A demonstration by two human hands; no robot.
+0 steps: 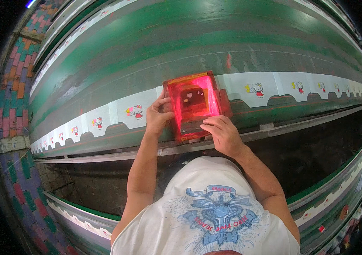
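Note:
A red-stained screen printing frame point(173, 87) with a bright pink-red border lies over the white printed strip in front of me. Hearts and a dark patch show through its middle window. My left hand point(159, 117) grips the frame's left side, thumb toward the inner edge. Inside the frame's near end, a flat dark grey strip, apparently a squeegee point(192, 126), lies crosswise. My right hand point(224, 134) pinches its right end with the fingers together. The white strip point(232, 83) carries repeated cartoon cat figures and has a scalloped near edge.
A long green and grey table point(147, 51) runs across the view, with a ledge point(257, 134) along its near side. Another table with printed strips point(316, 208) stands behind me at the lower right. Coloured brick paving point(15, 89) lies at the left.

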